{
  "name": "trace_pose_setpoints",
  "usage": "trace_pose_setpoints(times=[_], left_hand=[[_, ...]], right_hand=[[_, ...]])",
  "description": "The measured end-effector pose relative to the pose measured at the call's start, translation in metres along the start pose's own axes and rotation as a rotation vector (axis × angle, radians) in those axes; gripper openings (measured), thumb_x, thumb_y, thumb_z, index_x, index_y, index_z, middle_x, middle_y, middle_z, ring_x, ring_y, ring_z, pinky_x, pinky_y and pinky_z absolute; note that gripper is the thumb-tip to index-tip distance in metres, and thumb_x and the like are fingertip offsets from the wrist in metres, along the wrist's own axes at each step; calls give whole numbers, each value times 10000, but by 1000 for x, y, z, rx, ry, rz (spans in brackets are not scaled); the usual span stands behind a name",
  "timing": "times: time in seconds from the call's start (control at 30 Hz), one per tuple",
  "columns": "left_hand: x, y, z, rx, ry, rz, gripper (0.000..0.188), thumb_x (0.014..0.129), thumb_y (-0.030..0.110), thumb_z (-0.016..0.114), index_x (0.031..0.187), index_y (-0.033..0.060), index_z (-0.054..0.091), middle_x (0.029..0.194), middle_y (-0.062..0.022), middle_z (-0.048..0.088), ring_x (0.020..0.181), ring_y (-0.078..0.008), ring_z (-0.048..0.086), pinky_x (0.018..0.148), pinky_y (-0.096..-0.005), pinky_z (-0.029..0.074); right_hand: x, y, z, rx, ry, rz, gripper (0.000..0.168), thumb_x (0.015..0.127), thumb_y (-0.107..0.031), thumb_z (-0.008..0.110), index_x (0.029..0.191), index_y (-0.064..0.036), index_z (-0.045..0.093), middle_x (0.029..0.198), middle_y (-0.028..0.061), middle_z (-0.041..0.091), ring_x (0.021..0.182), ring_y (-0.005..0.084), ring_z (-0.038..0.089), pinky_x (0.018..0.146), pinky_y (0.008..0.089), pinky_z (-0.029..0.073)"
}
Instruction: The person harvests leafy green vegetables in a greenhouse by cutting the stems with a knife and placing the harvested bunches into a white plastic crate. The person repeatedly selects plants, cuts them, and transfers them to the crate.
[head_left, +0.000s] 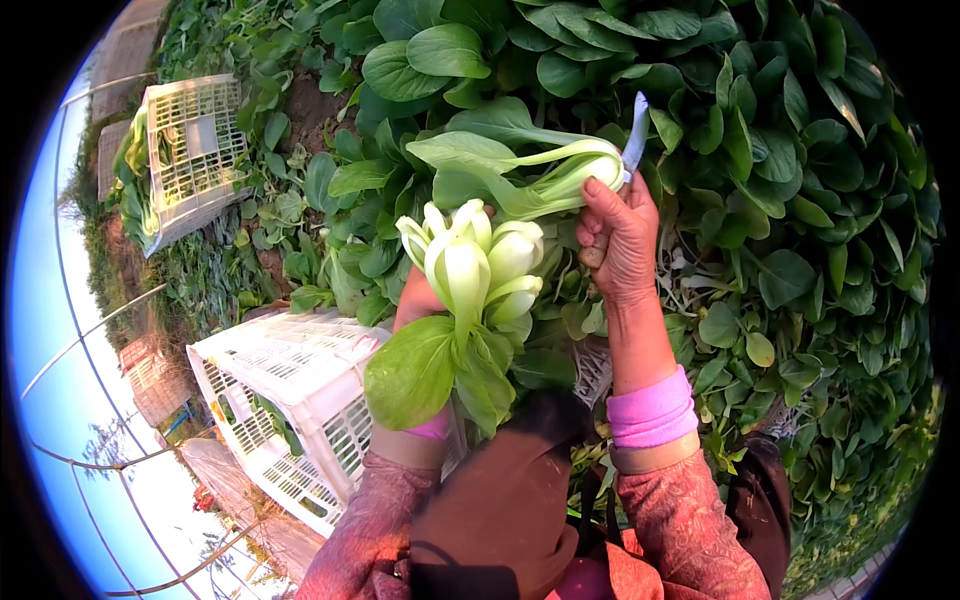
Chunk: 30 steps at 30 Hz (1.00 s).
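My left hand (418, 298) holds a bunch of cut bok choy (469, 270), pale stem ends turned up and leaves hanging down; most of its fingers are hidden behind the stems. My right hand (624, 236) grips a small knife, whose curved blade (637, 135) sticks up past the fist; its handle is hidden in the palm. Against that blade lies the base of another bok choy head (566, 172), with my right thumb at its near side. Its leaves point left, just above the bunch.
Growing bok choy (780, 150) fills the ground ahead and to the right. At my left stands a white plastic crate (289, 367); farther off, another crate (196, 142) has greens at its open side. Yellowed leaves and cut stems (694, 277) litter the soil near my right wrist.
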<state>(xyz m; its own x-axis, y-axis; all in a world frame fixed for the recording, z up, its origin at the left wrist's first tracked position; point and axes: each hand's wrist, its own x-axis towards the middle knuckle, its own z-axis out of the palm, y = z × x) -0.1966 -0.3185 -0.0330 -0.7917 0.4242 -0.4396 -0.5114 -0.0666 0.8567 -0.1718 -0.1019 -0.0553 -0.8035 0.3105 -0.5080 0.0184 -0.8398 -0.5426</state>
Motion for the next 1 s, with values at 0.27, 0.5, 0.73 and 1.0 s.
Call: trace_pose_setpoints(times=[0.27,0.5,0.73,1.0], left_hand=[[14,19,56,-283,95,-17,766,666,28,787,1338,60,421,1238,-116,545,1114,-236,571,949,-387,495],[18,12,104,-95,-9,61,814,648,20,786,1359,21,391,1274,-68,529,1160,-183,531,1007,-340,422],[8,19,121,-66,-126,83,855,677,45,728,1418,19,301,1330,-91,472,1215,-195,481,1038,-349,386],[-4,14,138,-84,-178,66,802,719,31,715,1412,48,314,1342,-98,470,1224,-224,488,1042,-361,395]], right_hand=[[-64,-116,-35,-475,-134,-78,589,643,-51,773,1178,54,551,917,82,648,706,96,569,604,208,450],[-70,-84,-10,-386,42,84,478,669,-117,802,1079,32,608,782,27,635,479,46,455,438,202,331],[-75,-80,-14,-311,123,-1,478,690,-159,801,1083,31,606,750,18,629,457,30,436,407,187,313],[-90,-105,-22,-326,78,19,445,709,-173,795,1073,-4,604,781,20,637,483,24,474,407,171,335]])
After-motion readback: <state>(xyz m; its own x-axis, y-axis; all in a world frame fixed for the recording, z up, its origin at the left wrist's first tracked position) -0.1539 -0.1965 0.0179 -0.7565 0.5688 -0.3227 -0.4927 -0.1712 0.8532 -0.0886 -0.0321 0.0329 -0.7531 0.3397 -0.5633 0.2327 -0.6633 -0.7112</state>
